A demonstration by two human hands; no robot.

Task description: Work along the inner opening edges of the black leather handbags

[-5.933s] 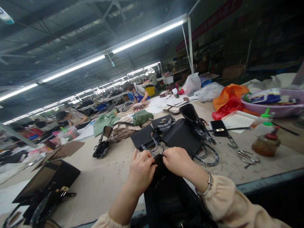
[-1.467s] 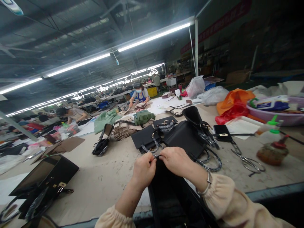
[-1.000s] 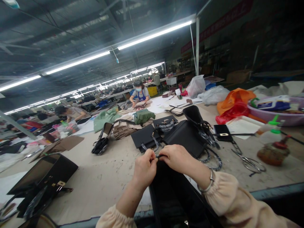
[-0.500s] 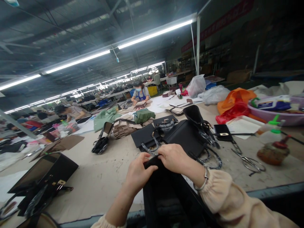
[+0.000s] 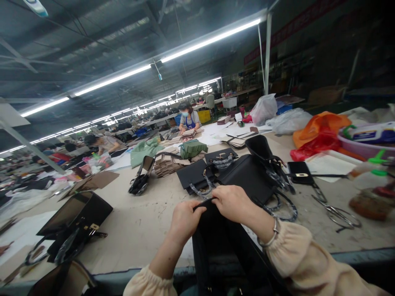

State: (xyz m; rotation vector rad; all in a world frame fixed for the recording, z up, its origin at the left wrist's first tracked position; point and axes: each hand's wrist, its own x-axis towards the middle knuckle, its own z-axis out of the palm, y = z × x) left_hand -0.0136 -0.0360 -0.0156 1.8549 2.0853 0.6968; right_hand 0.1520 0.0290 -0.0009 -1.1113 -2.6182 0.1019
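Note:
A black bag (image 5: 226,246) hangs open at the near edge of the table, its upper rim between my two hands. My left hand (image 5: 185,220) pinches the rim from the left, thumb on the near side. Close beside it, my right hand (image 5: 233,202) grips the same rim with bent fingers. Just beyond my hands lie a flat black bag (image 5: 193,174) with a plastic-wrapped handle and a larger black bag (image 5: 243,176). The lower part of the held bag runs out of view at the bottom.
Black bags (image 5: 75,222) stand at the left. Scissors (image 5: 338,213), a phone (image 5: 300,172), glue bottles (image 5: 372,179) and a purple basin (image 5: 364,146) are at the right. Brown stacked pieces (image 5: 169,163) lie further back. A person (image 5: 189,119) sits across the table.
My left hand has closed its thumb and fingers more tightly on the rim. The whole view has shifted, so the table things appear further right.

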